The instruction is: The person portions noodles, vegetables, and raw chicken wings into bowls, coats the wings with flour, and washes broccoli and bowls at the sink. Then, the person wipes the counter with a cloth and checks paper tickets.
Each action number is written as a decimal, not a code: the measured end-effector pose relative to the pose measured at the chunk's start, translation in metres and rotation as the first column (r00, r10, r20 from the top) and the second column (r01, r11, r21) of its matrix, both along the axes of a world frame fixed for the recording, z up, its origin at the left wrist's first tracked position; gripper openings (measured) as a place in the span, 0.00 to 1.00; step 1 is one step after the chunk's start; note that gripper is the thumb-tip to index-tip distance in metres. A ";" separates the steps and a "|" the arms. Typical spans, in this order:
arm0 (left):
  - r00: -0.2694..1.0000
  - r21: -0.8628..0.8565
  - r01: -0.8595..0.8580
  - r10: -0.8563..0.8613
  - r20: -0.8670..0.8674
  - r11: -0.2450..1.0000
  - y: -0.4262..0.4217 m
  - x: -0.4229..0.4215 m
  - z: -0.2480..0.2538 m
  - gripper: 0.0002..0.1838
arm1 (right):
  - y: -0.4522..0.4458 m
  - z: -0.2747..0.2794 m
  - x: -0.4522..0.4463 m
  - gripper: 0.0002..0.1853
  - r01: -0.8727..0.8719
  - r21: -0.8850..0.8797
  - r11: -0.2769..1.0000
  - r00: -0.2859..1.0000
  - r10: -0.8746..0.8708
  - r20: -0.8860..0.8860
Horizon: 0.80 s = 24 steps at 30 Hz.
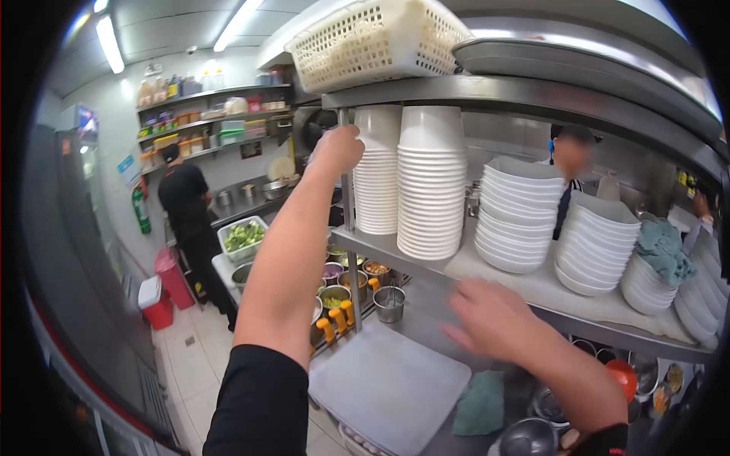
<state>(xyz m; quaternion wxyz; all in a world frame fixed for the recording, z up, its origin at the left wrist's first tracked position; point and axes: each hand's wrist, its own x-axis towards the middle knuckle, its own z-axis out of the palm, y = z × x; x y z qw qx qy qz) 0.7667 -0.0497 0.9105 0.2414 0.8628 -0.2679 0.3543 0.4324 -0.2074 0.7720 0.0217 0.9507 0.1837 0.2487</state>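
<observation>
My left hand (340, 150) is raised at the shelf post, beside the top of a tall stack of upside-down white tubs (376, 178). Its fingers are mostly turned away, so I cannot tell whether they touch the stack. A second stack of white tubs (431, 182) stands just to the right. Below the shelf's front edge, my right hand (490, 315) hangs slightly blurred, thumb apart from the fingers and holding nothing. Stacked white bowls (518, 216) stand above it on the shelf. Beneath my hands lies a pale cutting board (390, 384), with a green cloth (479, 403) beside it.
A white perforated basket (372, 49) and large metal trays (578, 68) sit on the top shelf. Ingredient pots (334, 295) with orange handles stand under the post. One person (185, 201) works at the far-left counter; another (570, 163) is behind the shelf.
</observation>
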 end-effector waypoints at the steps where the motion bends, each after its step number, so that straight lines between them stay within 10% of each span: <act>1: 0.998 -0.016 0.048 -0.047 0.035 0.999 0.001 0.023 0.004 0.17 | 0.014 0.013 0.046 0.20 -0.060 0.078 0.995 0.996 0.055 0.072; 6: 0.924 -0.640 0.262 -0.379 -0.050 0.722 0.010 0.102 -0.011 0.21 | 0.053 0.069 0.228 0.29 -0.028 0.195 0.980 0.846 -0.081 0.527; 9: 0.408 -0.895 0.208 -0.866 -0.288 0.395 0.012 0.155 -0.044 0.38 | 0.062 0.088 0.253 0.29 0.146 0.096 0.985 0.759 -0.174 0.627; 14: -0.212 -0.938 0.305 -0.948 -0.237 0.166 -0.021 0.170 -0.072 0.47 | 0.069 0.054 0.225 0.32 0.408 0.018 0.913 0.690 -0.321 0.648; 24: -0.235 -0.952 0.290 -0.956 -0.174 0.102 -0.053 0.189 -0.106 0.37 | 0.030 0.022 0.197 0.37 0.678 -0.019 0.735 0.631 -0.567 0.530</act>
